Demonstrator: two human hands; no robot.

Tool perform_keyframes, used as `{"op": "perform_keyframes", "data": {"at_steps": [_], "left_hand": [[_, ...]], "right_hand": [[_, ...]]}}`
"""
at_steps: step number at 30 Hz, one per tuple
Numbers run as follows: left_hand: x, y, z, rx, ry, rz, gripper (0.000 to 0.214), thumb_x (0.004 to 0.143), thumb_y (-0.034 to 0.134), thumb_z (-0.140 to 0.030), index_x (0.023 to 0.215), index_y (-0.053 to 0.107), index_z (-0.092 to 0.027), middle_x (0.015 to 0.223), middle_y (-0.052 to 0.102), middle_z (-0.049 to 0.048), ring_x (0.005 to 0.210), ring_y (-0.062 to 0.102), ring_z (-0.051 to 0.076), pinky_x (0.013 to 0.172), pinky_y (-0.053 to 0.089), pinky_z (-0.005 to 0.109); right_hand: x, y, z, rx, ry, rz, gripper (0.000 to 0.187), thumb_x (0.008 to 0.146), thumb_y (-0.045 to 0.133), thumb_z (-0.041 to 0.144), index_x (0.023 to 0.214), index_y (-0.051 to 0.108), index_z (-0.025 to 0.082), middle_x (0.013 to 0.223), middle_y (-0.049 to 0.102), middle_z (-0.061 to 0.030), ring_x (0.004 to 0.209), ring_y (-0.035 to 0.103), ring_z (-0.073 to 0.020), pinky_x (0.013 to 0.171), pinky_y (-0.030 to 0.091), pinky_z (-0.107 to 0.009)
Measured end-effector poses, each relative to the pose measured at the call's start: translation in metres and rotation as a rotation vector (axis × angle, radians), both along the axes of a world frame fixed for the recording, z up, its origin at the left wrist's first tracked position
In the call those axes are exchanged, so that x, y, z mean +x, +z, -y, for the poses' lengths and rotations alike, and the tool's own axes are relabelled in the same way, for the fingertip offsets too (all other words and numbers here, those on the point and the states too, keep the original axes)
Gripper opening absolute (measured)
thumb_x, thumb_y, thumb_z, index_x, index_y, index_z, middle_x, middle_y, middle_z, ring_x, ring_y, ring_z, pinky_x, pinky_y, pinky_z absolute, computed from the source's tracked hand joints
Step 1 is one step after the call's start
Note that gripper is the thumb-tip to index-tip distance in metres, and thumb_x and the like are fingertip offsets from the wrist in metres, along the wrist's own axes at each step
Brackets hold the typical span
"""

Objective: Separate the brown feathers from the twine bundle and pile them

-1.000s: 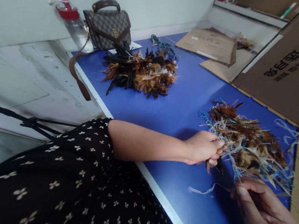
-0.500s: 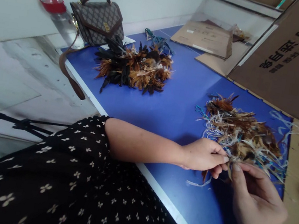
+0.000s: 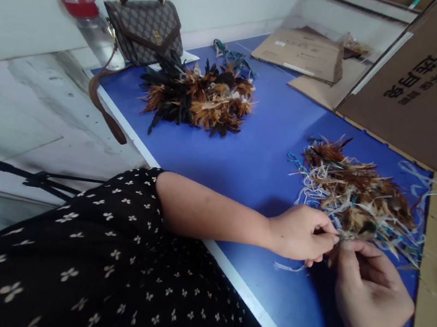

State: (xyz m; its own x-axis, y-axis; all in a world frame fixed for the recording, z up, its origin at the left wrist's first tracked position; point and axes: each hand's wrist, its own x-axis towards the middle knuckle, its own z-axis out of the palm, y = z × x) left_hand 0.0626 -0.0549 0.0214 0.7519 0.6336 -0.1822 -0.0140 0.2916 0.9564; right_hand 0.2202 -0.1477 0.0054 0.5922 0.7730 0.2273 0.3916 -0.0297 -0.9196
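My left hand [image 3: 302, 235] rests on the blue table [image 3: 260, 159] with its fingers pinched on a small bunch of brown feathers [image 3: 336, 243]. My right hand [image 3: 367, 295] meets it from the right, thumb and forefinger pinched on the same bunch. Both hands sit at the near edge of a loose heap of brown feathers and pale and teal strings [image 3: 357, 199]. A pale strip [image 3: 287, 266] lies on the table under my left hand.
A second pile of black and orange feathers [image 3: 199, 97] lies farther left, in front of a patterned handbag [image 3: 145, 25] and a red-capped bottle [image 3: 85, 21]. Flat cardboard [image 3: 301, 58] and a large printed carton [image 3: 432, 92] border the far and right sides.
My right hand has come up from the lower right to meet my left hand at the feather bunch. My left hand shifted slightly toward the table's near edge.
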Motion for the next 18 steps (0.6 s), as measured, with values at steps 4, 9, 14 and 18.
{"op": "perform_keyframes", "data": {"at_steps": [4,9,14,18], "left_hand": [[0.0019,-0.0013,0.0003,0.028,0.059,0.003,0.017,0.111,0.067,-0.013,0.095,0.063,-0.019,0.061,0.062,-0.0098,0.046,0.06,0.006,0.052,0.052,0.021],[0.0025,-0.0025,-0.0045,-0.043,0.037,0.007,0.022,0.115,0.064,-0.017,0.093,0.063,-0.018,0.063,0.065,-0.0077,0.047,0.062,0.005,0.053,0.05,0.021],[0.0006,-0.0015,-0.0046,-0.059,0.011,0.016,0.024,0.117,0.066,-0.024,0.093,0.064,-0.018,0.065,0.065,-0.0072,0.048,0.063,0.006,0.049,0.045,0.022],[-0.0033,0.0038,-0.0045,-0.044,-0.015,-0.016,0.026,0.115,0.07,-0.024,0.091,0.064,-0.019,0.064,0.064,-0.0075,0.049,0.062,0.005,0.048,0.042,0.021]], "right_hand": [[0.0023,-0.0041,0.0041,0.011,0.008,-0.01,0.061,0.083,0.097,0.079,0.096,0.081,0.021,0.078,0.077,-0.0036,0.06,0.068,-0.0164,0.055,0.056,-0.028],[0.0077,-0.0065,0.0069,0.052,0.004,-0.041,0.048,0.094,0.096,0.066,0.109,0.084,0.022,0.082,0.076,-0.0009,0.063,0.066,-0.0155,0.058,0.054,-0.029],[0.0039,-0.002,0.0046,0.052,0.04,0.012,0.041,0.094,0.096,0.064,0.11,0.086,0.027,0.094,0.08,-0.0038,0.072,0.071,-0.0193,0.064,0.06,-0.034],[0.0049,-0.0084,0.0032,0.092,0.063,0.095,0.039,0.094,0.095,0.064,0.106,0.084,0.029,0.107,0.082,-0.0078,0.093,0.079,-0.0274,0.083,0.07,-0.046]]}}
